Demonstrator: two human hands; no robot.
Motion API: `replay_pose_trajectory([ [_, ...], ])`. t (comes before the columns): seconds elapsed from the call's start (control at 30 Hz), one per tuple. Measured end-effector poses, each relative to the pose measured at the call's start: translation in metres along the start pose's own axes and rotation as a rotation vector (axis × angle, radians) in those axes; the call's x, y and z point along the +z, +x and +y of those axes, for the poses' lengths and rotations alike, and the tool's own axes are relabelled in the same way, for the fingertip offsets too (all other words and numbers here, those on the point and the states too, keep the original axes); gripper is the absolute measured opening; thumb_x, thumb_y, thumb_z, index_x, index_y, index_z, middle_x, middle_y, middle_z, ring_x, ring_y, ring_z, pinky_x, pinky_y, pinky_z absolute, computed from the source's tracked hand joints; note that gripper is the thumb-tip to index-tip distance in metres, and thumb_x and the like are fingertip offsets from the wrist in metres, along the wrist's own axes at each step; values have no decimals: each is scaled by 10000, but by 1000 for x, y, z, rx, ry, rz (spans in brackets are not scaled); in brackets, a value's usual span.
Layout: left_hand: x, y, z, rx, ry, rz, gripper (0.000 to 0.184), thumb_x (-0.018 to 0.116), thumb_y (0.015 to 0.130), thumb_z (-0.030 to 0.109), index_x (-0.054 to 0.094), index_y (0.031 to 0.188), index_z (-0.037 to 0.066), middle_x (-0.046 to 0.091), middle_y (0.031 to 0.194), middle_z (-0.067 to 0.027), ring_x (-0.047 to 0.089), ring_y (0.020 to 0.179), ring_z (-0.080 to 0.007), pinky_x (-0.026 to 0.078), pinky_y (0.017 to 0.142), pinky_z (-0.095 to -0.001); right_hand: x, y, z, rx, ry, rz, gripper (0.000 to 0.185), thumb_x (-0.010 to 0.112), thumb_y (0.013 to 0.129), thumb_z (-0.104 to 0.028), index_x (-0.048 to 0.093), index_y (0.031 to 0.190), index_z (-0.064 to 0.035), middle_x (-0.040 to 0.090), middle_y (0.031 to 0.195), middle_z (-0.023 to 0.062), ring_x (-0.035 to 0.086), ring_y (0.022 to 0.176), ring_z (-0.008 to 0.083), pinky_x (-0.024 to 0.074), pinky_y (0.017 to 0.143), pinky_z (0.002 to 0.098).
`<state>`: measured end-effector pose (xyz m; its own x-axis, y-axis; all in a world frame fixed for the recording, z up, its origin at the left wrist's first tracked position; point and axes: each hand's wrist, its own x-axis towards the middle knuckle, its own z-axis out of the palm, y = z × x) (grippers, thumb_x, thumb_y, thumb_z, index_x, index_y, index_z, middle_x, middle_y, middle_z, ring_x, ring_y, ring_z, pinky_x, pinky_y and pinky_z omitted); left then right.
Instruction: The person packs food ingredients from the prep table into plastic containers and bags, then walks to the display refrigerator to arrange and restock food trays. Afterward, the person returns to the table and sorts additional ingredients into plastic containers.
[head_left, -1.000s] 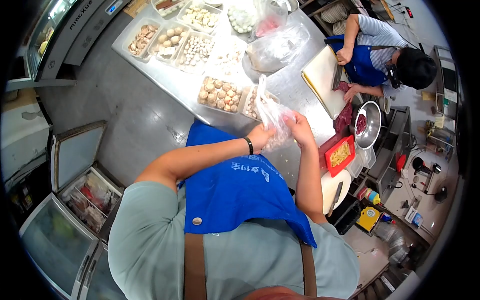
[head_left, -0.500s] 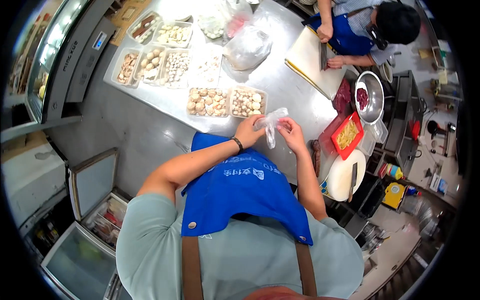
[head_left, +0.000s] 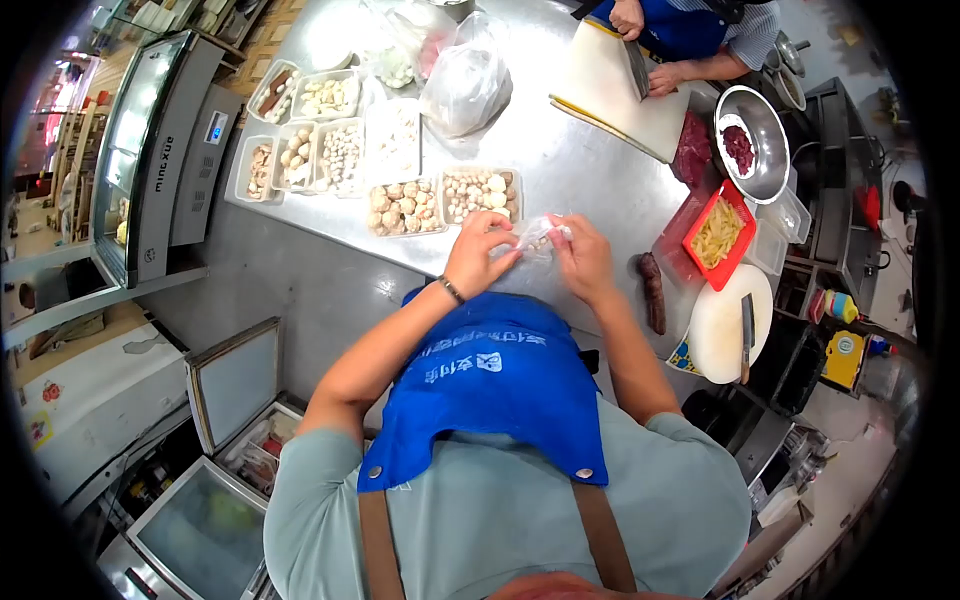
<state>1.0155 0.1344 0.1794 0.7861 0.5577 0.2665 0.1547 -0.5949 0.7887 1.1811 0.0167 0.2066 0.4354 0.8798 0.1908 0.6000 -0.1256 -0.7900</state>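
Note:
Above the near edge of the steel table, a thin clear plastic bag [head_left: 538, 240] stretches between my two hands. My left hand [head_left: 478, 258], with a dark band on its wrist, has its fingers curled and its fingertips at the bag's left side. My right hand [head_left: 585, 258] is closed on the bag's right side, by a bunched whitish part. Just beyond the hands are a tub of small pale mushrooms [head_left: 478, 194] and a tub of larger brownish mushrooms [head_left: 404, 206].
More mushroom tubs [head_left: 340, 155] and a filled plastic bag [head_left: 465, 85] lie farther back. Across the table, a person's hands [head_left: 664, 78] work with a cleaver [head_left: 638, 70] on a board [head_left: 600, 85]. Rightward are a red tray [head_left: 720, 235], steel bowl [head_left: 775, 150], dark sausage [head_left: 652, 290] and round board [head_left: 715, 325].
The bunched plastic is now spread wider between my hands. My hands have shifted slightly, the left one leftward. The view has turned a little, and the other person has moved toward the top edge.

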Motion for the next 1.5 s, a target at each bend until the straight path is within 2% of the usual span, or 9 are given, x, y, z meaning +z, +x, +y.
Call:
replay_pose_trajectory([
  [0.3, -108, -79, 70, -88, -317, -386, 93, 687, 738, 66, 674, 828, 84, 631, 861, -68, 603, 794, -240, 477, 717, -337, -64, -13, -42, 277, 510, -231, 156, 538, 902, -36, 649, 1002, 9, 655, 893, 82, 590, 834, 129, 466, 766, 265],
  [0.7, -203, -229, 122, 100, 463, -267, 187, 685, 623, 102, 654, 808, 105, 536, 698, -11, 550, 718, -215, 476, 740, -396, 37, -55, -135, 338, 901, -774, 301, 450, 776, 108, 617, 1010, 20, 594, 904, 61, 560, 854, 115, 473, 775, 252],
  [0.83, -200, -282, 157, 26, -132, 262, 152, 685, 668, 41, 681, 809, 96, 584, 667, -14, 551, 676, -178, 462, 880, -411, 80, -80, -227, -256, 724, -936, 252, 504, 747, 109, 625, 936, -5, 609, 919, 59, 554, 811, 107, 418, 635, 215],
  [1.1, -256, -404, 175, 7, -327, 438, 89, 641, 627, 37, 699, 689, 68, 531, 583, -14, 495, 580, -178, 469, 835, -408, 157, -128, -345, -702, 595, -991, 210, 499, 699, 102, 599, 845, -11, 602, 895, 113, 609, 792, 268, 485, 658, 333],
  [1.13, -259, -418, 164, 50, -85, 430, 289, 694, 651, 90, 688, 937, 54, 571, 679, -26, 522, 640, -186, 466, 846, -403, 167, -137, -354, -755, 600, -994, 213, 497, 699, 104, 593, 851, -10, 598, 895, 115, 607, 789, 277, 483, 662, 334],
  [1.23, -254, -415, 180, -254, 132, 731, 559, 751, 660, 144, 552, 1173, 45, 591, 785, -45, 544, 713, -194, 458, 864, -396, 194, -162, -382, -788, 573, -1117, 212, 525, 686, 113, 584, 839, -22, 580, 986, 118, 599, 776, 264, 479, 639, 316],
  [1.33, -255, -445, 159, -451, -159, 599, 904, 828, 645, 199, 312, 1370, 37, 604, 930, -76, 584, 864, -199, 433, 908, -377, 236, -175, -387, -933, 609, -1145, 232, 530, 677, 113, 589, 841, -41, 534, 1119, 141, 582, 902, 284, 482, 730, 343],
  [1.43, -262, -477, 140, -511, -414, 805, 853, 834, 635, 147, 364, 1336, 25, 613, 905, -78, 595, 912, -181, 428, 911, -365, 270, -172, -387, -1082, 604, -1152, 212, 571, 691, 83, 588, 845, -62, 448, 1266, 172, 490, 1130, 348, 433, 892, 403],
  [1.5, -276, -476, 149, -467, -64, 846, 810, 821, 633, 108, 396, 1319, 44, 579, 817, -26, 571, 815, -165, 432, 891, -343, 290, -176, -388, -1183, 427, -1167, 229, 634, 713, 18, 617, 905, -104, 330, 1403, 188, 299, 1306, 419, 342, 1000, 483],
])
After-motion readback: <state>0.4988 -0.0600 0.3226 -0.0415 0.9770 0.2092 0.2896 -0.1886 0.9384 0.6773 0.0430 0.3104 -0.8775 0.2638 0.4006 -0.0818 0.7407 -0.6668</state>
